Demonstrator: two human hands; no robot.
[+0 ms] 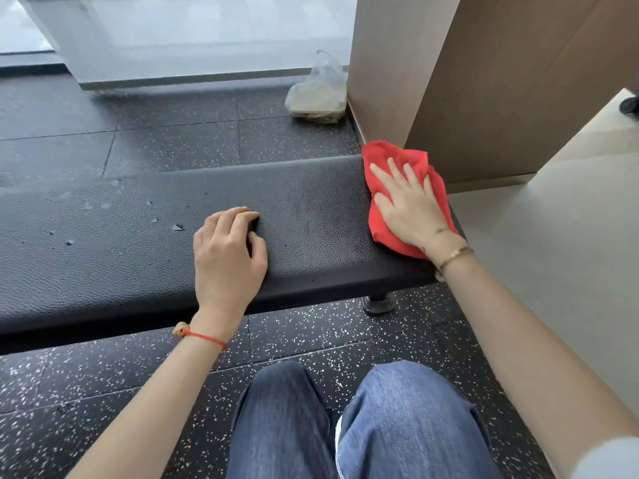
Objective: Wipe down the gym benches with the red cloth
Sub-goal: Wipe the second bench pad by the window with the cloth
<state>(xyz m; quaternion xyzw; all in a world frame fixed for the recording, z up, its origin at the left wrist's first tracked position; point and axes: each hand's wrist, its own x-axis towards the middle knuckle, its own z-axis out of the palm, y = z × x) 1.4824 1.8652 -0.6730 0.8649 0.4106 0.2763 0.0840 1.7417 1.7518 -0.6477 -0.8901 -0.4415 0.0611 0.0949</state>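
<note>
Denim-clad knees (349,426) are crowding the padded gym bench (138,250); left hand (226,257) is bracing, fingers curled, empty. Right hand (408,205) is pressing spread fingers on the red cloth (383,160) at the bench's right end, where an outward stroke risks dragging it off.

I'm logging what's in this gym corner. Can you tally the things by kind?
Benches: 1
Red cloths: 1
Plastic bags: 1
Hands: 2, left, right
Wrist bracelets: 2
Total: 7
</note>
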